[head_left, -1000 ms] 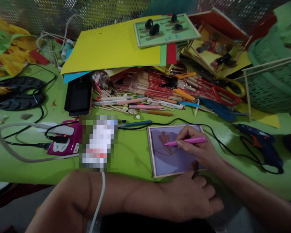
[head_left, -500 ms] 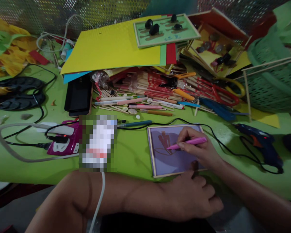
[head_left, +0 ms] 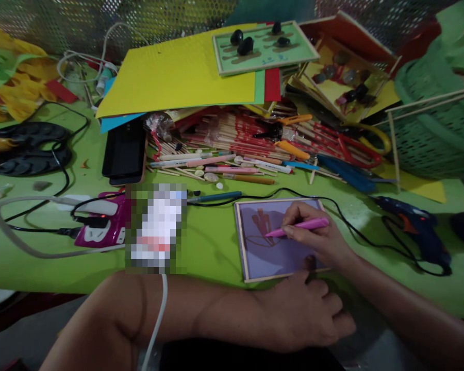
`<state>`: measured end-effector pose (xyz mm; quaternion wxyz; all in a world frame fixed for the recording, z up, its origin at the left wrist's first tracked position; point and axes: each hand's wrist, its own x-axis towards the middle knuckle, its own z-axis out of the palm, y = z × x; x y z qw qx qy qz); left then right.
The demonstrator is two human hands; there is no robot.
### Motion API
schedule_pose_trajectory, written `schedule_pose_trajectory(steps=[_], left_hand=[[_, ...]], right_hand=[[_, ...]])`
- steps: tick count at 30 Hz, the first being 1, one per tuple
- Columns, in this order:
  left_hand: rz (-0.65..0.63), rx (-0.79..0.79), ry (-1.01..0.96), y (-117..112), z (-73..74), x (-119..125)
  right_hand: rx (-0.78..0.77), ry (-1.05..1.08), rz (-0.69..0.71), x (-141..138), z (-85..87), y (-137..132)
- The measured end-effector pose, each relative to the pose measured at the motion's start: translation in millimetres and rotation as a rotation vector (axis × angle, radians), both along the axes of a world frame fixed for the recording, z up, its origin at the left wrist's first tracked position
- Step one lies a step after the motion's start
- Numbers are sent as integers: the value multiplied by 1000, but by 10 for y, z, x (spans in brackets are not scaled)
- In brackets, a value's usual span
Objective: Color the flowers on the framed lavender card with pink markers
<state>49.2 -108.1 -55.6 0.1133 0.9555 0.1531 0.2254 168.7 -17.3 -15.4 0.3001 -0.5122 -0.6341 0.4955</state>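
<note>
My right hand (head_left: 317,234) pinches a pink marker (head_left: 305,226) near its tip, which touches the purple card (head_left: 286,260). Thin wooden sticks (head_left: 243,247) frame this card. On it is a brown drawing (head_left: 261,224) of upright strokes above a curved outline. My left forearm lies across the table's front edge. My left hand (head_left: 313,312) is curled at the card's lower edge, its thumb side against the frame. Its fingertips are turned down out of sight, so what they grip, if anything, is hidden.
A glue gun (head_left: 417,226) lies right, its black cord running behind the card. Left are a blurred-out phone (head_left: 156,226) and a purple power strip (head_left: 100,226). Behind lie several pens (head_left: 232,170), red-marked sticks (head_left: 239,136), scissors (head_left: 361,152), yellow sheets (head_left: 178,77) and a green basket (head_left: 436,118).
The marker's tip has shifted very slightly left over the drawing, with my right hand hardly moving. My left hand stays where it was.
</note>
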Motion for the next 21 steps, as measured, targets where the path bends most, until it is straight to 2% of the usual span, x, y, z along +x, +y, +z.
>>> schedule_pose_trajectory(steps=[5, 13, 21], left_hand=[[-16, -30, -1, 10, 16, -2], [-14, -31, 4, -12, -36, 5], [-26, -26, 27, 11, 15, -6]], right_hand=[[-18, 9, 14, 9, -8, 2], [-43, 11, 38, 46, -10, -9], [-35, 40, 6, 26, -13, -5]])
